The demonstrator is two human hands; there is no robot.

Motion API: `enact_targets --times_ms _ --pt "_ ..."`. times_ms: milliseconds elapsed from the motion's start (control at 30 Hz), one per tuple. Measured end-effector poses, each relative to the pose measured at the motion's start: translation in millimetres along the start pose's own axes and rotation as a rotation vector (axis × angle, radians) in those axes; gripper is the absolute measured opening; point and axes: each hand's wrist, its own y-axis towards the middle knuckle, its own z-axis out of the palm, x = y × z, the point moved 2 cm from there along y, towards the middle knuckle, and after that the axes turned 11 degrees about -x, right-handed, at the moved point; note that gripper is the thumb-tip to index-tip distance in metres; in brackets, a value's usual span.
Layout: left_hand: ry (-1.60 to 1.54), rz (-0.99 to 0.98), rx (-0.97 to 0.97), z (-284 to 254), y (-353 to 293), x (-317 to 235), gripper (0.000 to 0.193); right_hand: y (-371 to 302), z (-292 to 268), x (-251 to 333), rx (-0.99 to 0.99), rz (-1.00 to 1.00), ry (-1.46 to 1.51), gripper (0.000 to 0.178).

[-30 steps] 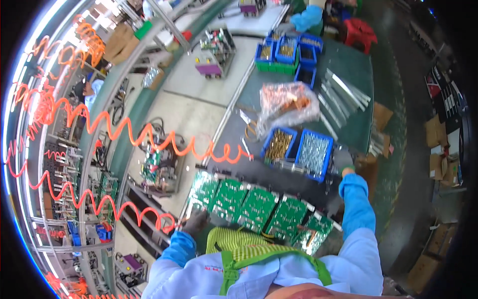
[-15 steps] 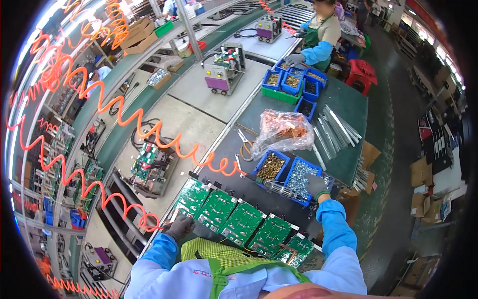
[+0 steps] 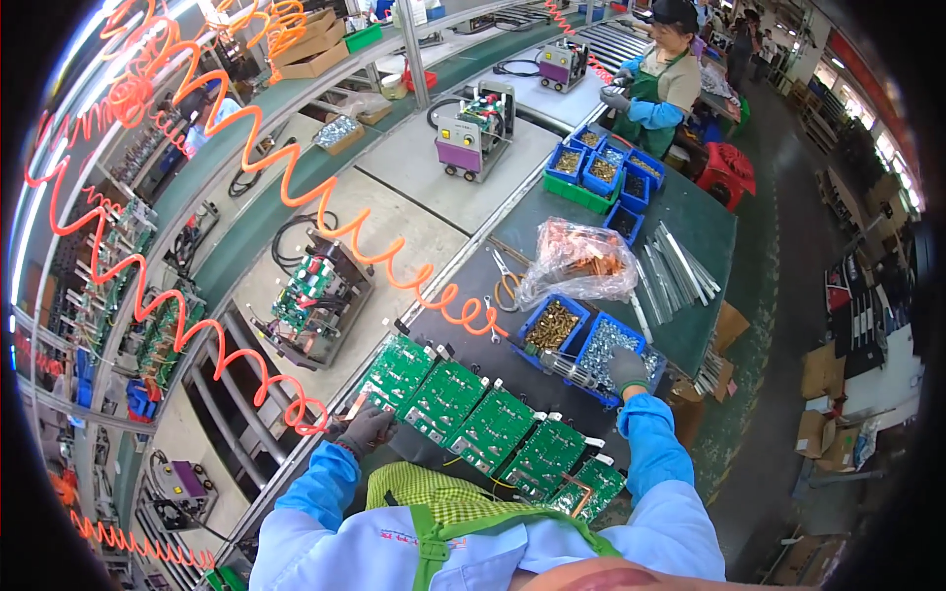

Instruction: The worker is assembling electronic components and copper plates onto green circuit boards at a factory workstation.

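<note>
My right hand [image 3: 628, 369], in a grey glove, reaches into a blue bin [image 3: 658, 366] of small silver fasteners [image 3: 599, 353]; its fingertips are hidden among them. A row of several green circuit boards [image 3: 448, 399] lies along the table before me. Beside the leftmost board [image 3: 396, 369] is my gloved left hand [image 3: 368, 430], its fingers curled; whatever they hold, if anything, is hidden. One orange coiled hose [image 3: 313, 419] ends close to that hand. Across the near side of the bins lies a metallic cylindrical tool [image 3: 567, 368].
Brass-coloured fasteners [image 3: 552, 325] fill the neighbouring bin. Beyond are scissors [image 3: 507, 284], a plastic bag of orange parts [image 3: 581, 258], metal strips [image 3: 680, 264] and more bins [image 3: 603, 172]. Machine units [image 3: 473, 133] stand on the line at left. A co-worker [image 3: 660, 89] stands at the far end.
The view has shifted, so the scene sits further right and lower. My right hand remains in the silver fasteners; my left stays by the leftmost board. The co-worker's hands have drawn back from the far bins.
</note>
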Motion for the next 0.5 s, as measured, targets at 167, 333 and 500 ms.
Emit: enact_targets --times_ms 167,333,500 --pt "0.288 0.249 0.054 -0.1 7.1 -4.9 0.024 -5.7 -62.1 15.0 -0.091 0.103 0.105 0.025" --pt "0.268 0.023 0.055 -1.5 -8.6 -22.7 0.029 -25.1 -213.4 196.5 -0.325 -0.247 0.665 0.021" --pt "0.173 -0.013 0.064 8.5 -11.2 -24.6 0.029 -105.2 -163.9 365.3 0.019 -0.580 0.820 0.023"
